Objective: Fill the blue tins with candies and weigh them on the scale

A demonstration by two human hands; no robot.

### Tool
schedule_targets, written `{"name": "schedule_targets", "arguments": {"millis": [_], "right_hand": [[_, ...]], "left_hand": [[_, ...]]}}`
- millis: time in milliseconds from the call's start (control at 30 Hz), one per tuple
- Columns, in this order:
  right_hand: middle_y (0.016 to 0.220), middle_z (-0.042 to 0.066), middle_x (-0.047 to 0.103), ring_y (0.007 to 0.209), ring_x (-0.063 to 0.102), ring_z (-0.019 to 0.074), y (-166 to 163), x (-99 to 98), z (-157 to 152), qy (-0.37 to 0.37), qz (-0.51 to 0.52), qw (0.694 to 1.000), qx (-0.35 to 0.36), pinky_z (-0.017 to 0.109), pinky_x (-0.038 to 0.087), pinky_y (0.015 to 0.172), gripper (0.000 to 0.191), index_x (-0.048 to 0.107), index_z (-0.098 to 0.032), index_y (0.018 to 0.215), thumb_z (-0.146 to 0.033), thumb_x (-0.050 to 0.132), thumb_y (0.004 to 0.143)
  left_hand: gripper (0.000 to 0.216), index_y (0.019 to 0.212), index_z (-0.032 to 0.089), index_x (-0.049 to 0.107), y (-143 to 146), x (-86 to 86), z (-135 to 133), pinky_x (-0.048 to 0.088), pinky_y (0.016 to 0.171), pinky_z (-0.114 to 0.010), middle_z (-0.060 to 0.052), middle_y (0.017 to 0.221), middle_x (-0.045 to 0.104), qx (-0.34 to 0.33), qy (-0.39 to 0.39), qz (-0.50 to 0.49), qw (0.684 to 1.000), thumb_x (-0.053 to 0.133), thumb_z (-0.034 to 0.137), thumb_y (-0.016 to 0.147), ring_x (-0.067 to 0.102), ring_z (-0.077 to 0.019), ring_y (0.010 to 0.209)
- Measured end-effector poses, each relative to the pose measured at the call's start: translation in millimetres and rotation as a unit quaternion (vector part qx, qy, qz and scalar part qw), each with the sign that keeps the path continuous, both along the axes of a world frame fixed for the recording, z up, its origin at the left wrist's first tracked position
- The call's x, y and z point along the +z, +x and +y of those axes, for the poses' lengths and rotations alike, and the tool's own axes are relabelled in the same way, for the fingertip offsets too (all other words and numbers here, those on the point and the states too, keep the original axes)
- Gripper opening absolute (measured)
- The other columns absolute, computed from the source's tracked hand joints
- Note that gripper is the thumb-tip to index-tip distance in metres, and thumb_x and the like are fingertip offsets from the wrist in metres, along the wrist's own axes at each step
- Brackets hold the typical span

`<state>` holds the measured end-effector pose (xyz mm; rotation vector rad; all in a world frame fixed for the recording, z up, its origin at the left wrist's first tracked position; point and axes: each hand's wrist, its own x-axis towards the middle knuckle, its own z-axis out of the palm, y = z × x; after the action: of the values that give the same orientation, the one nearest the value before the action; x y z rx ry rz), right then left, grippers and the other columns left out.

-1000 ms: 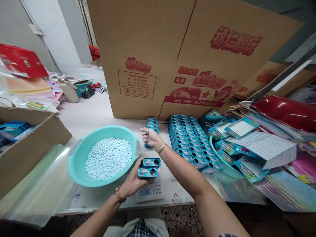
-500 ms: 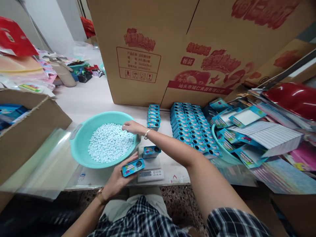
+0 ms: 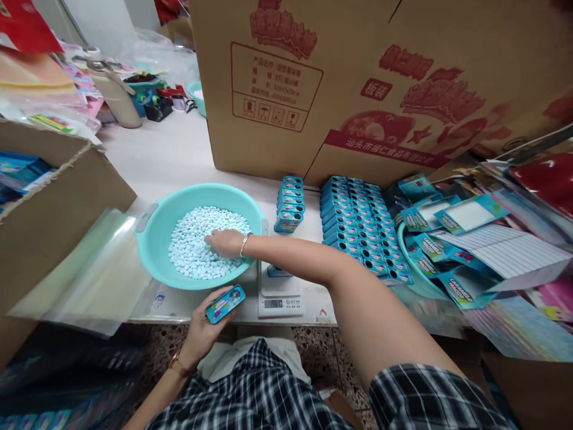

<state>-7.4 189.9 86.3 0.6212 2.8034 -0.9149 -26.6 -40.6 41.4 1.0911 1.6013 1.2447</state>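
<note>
My left hand (image 3: 203,328) is closed around a small blue candy tin (image 3: 225,304), tilted at the table's front edge with its printed face and round window up. My right hand (image 3: 225,243) is down in the turquoise basin (image 3: 154,263), its fingers curled among small pale blue candies (image 3: 192,263); the fingertips are partly buried. A white digital scale (image 3: 281,306) stands right of the basin with its display lit. Another blue tin (image 3: 276,272) rests on the scale, mostly hidden under my right forearm.
A short row of blue tins (image 3: 290,206) stands behind the scale. Further right are packed rows of tins (image 3: 353,221) and a basin of printed cards (image 3: 456,286). A big carton (image 3: 268,143) walls off the back. An open cardboard box (image 3: 67,179) and plastic sheets (image 3: 98,269) lie left.
My right hand has gone from the basin's right side deeper into the candies. The left hand has drawn the tin left, away from the scale. The camera view has shifted.
</note>
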Motion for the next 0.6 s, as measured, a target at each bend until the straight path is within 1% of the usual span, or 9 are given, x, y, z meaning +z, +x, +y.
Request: {"name": "schedule_targets", "arguments": {"millis": [100, 167, 233, 300, 333, 367, 433, 500, 600], "right_hand": [[0.091, 0.008, 0.065, 0.084, 0.061, 0.0211, -7, 10.4, 13, -0.054, 0.017, 0.998, -0.042, 0.032, 0.049, 0.074, 0.010, 0.055, -0.018, 0.081, -0.022, 0.052, 0.090], [0.079, 0.003, 0.061, 0.068, 0.057, 0.0142, -12, 20.8, 22, -0.154, 0.045, 0.983, -0.089, 0.024, 0.046, 0.060, 0.016, 0.054, -0.018, 0.083, -0.025, 0.044, 0.094], [0.070, -0.001, 0.055, 0.053, 0.049, 0.0091, -16, 29.3, 27, -0.353, 0.096, 0.915, -0.171, 0.018, 0.039, 0.047, 0.021, 0.051, -0.019, 0.087, -0.028, 0.036, 0.098], [0.067, -0.003, 0.051, 0.047, 0.045, 0.0071, -18, 33.3, 28, -0.535, 0.139, 0.797, -0.244, 0.015, 0.036, 0.042, 0.025, 0.049, -0.019, 0.087, -0.031, 0.031, 0.100], [0.066, -0.003, 0.050, 0.047, 0.046, 0.0066, -18, 33.5, 26, -0.580, 0.148, 0.756, -0.264, 0.014, 0.036, 0.041, 0.026, 0.048, -0.019, 0.086, -0.033, 0.031, 0.100], [0.065, -0.003, 0.050, 0.047, 0.047, 0.0064, -18, 32.9, 24, -0.596, 0.150, 0.738, -0.279, 0.014, 0.036, 0.041, 0.024, 0.048, -0.019, 0.085, -0.033, 0.034, 0.099], [0.066, -0.004, 0.051, 0.048, 0.051, 0.0069, -18, 31.5, 20, -0.560, 0.136, 0.765, -0.288, 0.014, 0.037, 0.041, 0.018, 0.050, -0.019, 0.085, -0.033, 0.045, 0.096], [0.072, -0.002, 0.056, 0.054, 0.055, 0.0090, -17, 33.9, 17, -0.457, 0.107, 0.845, -0.256, 0.017, 0.043, 0.045, 0.011, 0.054, -0.020, 0.086, -0.029, 0.055, 0.092], [0.089, 0.002, 0.065, 0.076, 0.062, 0.0150, -10, 50.5, 21, -0.259, 0.091, 0.951, -0.144, 0.025, 0.051, 0.066, 0.006, 0.064, -0.020, 0.088, -0.024, 0.066, 0.085]], "left_hand": [[0.048, 0.115, 0.016, 0.065, 6, -8.0, 12, 0.051, 0.101, -0.041, -0.011, 0.118, 0.071, 0.020, -0.007, -0.025, 0.999, 0.075, 0.040, 0.075, 0.068, -0.0266, 0.107], [0.045, 0.110, 0.015, 0.066, 8, -11.3, 18, 0.052, 0.098, -0.042, -0.010, 0.110, 0.073, 0.026, -0.018, -0.025, 0.999, 0.074, 0.043, 0.075, 0.069, -0.0265, 0.101], [0.042, 0.105, 0.014, 0.067, 8, -12.8, 19, 0.052, 0.096, -0.042, -0.010, 0.105, 0.074, 0.022, -0.030, -0.005, 0.999, 0.072, 0.045, 0.076, 0.069, -0.0264, 0.097], [0.046, 0.106, 0.014, 0.065, 7, -12.7, 13, 0.052, 0.096, -0.044, -0.010, 0.104, 0.073, 0.034, -0.045, 0.030, 0.998, 0.074, 0.046, 0.075, 0.068, -0.0277, 0.097], [0.050, 0.109, 0.014, 0.063, 6, -12.2, 8, 0.052, 0.096, -0.045, -0.011, 0.106, 0.072, 0.053, -0.049, 0.052, 0.996, 0.075, 0.047, 0.073, 0.067, -0.0288, 0.101], [0.055, 0.114, 0.015, 0.060, 5, -11.2, 1, 0.050, 0.098, -0.046, -0.011, 0.111, 0.070, 0.079, -0.046, 0.080, 0.993, 0.076, 0.047, 0.072, 0.065, -0.0300, 0.106], [0.061, 0.125, 0.018, 0.054, 3, -6.6, -14, 0.046, 0.105, -0.048, -0.012, 0.123, 0.064, 0.124, -0.007, 0.143, 0.982, 0.076, 0.043, 0.073, 0.060, -0.0309, 0.117], [0.061, 0.132, 0.023, 0.049, 3, 3.0, -27, 0.040, 0.110, -0.047, -0.010, 0.131, 0.059, 0.137, 0.065, 0.201, 0.968, 0.073, 0.035, 0.078, 0.055, -0.0296, 0.123], [0.060, 0.135, 0.028, 0.047, 5, 27.6, -30, 0.039, 0.111, -0.047, -0.007, 0.131, 0.057, 0.113, 0.160, 0.255, 0.947, 0.071, 0.025, 0.080, 0.055, -0.0286, 0.122]]}}
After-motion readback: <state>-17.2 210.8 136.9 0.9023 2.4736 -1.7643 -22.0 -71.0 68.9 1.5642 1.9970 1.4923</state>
